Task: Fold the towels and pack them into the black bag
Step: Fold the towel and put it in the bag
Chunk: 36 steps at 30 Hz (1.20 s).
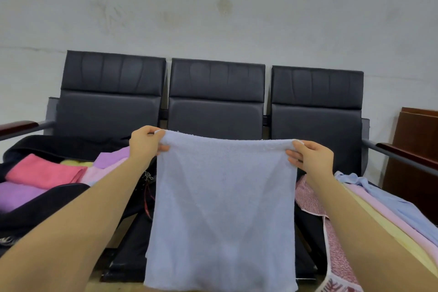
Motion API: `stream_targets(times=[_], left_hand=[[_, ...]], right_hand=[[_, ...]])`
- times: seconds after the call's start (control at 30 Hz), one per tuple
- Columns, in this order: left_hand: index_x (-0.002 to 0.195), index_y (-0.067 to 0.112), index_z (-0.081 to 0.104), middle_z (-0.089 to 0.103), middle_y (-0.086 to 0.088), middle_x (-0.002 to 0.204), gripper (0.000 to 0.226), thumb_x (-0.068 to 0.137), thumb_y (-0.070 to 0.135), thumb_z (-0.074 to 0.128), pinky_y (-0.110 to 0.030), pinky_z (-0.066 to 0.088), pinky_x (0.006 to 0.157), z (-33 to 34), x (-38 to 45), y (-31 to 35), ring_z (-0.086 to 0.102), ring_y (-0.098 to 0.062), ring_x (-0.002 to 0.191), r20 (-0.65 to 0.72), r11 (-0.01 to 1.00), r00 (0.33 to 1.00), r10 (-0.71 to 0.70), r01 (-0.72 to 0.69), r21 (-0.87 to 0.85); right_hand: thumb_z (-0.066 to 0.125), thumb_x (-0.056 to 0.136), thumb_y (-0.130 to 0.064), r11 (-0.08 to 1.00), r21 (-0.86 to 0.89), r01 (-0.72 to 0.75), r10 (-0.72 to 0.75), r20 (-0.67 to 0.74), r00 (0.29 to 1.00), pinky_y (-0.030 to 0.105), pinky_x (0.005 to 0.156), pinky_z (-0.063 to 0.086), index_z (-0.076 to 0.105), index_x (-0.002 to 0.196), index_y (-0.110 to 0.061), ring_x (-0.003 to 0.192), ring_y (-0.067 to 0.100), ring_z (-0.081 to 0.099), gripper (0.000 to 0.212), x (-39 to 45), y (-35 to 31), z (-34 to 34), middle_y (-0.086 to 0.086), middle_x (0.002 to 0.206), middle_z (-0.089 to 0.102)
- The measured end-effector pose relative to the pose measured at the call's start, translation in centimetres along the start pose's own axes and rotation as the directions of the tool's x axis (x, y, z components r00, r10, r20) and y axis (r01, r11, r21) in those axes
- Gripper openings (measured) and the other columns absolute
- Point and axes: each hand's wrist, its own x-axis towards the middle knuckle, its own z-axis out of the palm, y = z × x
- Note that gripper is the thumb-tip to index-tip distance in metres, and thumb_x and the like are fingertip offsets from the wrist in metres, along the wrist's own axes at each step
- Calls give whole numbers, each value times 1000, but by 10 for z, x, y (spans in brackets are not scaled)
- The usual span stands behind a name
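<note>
Pale blue towel (222, 208) held up in the air in front of the middle seat of a row of black chairs (215, 99), hanging flat and full-length. Left hand (145, 143) pinching the top left corner, thumb behind and fingers in front; right hand (310, 156) pinching the top right corner likewise. Top edge stretched near level between the two.

Handling, judged: soft, light terry, limp with no stiffness of its own; drapes straight under its own weight, not slippery, nothing fragile. Corners the proper hold, as now; to halve it, bring corner to corner or slide along the top edge.

Black bag (47, 206) lying open on the left seat, just beside the left forearm, already holding folded towels: pink (45, 172), purple (16, 194), and others behind. Pile of loose towels (388, 218) on the right seat, unfolded, edges trailing over the front.

Lower edge of the held towel cut off by the frame; possibly clear of the floor, cannot confirm. Open room ahead over the middle seat; armrests (19, 127) well apart on both sides.
</note>
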Motion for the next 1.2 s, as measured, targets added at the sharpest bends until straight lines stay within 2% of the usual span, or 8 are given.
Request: stream_targets(times=[0.17,0.37,0.53,0.67,0.9,0.97,1.1,1.2], left_hand=[[96,9,61,64,-6,95,11,94,12,51,-40,54,76,39,28,-24,69,-20,70,-7,997,998,-61,61,-38],[93,12,53,57,0,89,5,95,12,49,-35,53,81,79,77,-6,64,-24,90,-96,971,992,82,-101,-215],[85,25,52,61,-2,98,13,94,17,49,-39,53,91,87,91,6,63,-24,99,-161,924,979,127,-175,-339],[83,29,51,62,-3,95,17,94,16,48,-37,52,88,83,69,-17,63,-22,93,-188,945,980,66,-122,-304],[94,13,50,55,-3,88,7,96,13,43,-23,39,63,66,8,-71,48,-11,74,-163,995,986,44,-58,-82],[91,12,50,54,-5,85,8,95,14,44,-30,41,65,62,-3,-92,50,-20,80,-149,999,988,51,-49,16],[92,17,52,60,-13,93,10,96,20,44,-45,43,87,58,-17,-130,53,-36,93,-121,953,992,33,5,304],[96,9,55,62,-15,90,15,98,17,42,-41,31,89,61,-23,-146,51,-35,94,-69,871,995,77,-34,490]], right_hand=[[59,94,-11,998,-54,-13,12,-23,1000,36,85,56,65,93,-13,93,22,67,7,35,33,31,10,99,67],[51,95,-19,985,-6,175,-175,34,984,41,86,51,55,88,-28,98,27,58,12,85,20,72,6,100,59],[49,99,-19,946,138,293,-295,0,955,25,80,50,51,87,-25,90,13,59,15,100,6,85,-6,93,60],[45,100,-16,952,35,303,-304,16,953,24,86,48,52,86,-27,100,15,61,19,90,30,76,-4,100,63],[43,99,-14,951,-190,243,-244,16,970,27,77,48,50,89,-20,89,17,57,14,44,81,48,6,95,59],[43,99,-12,944,-233,234,-235,24,972,30,77,46,49,92,-15,86,16,54,9,34,96,42,2,88,57],[42,99,-15,916,-343,208,-210,30,977,31,72,41,49,90,-16,76,13,49,12,19,126,31,-6,78,51],[42,98,-17,878,-457,141,-157,3,988,37,81,42,51,88,-19,79,18,51,14,19,150,28,-7,77,52]])
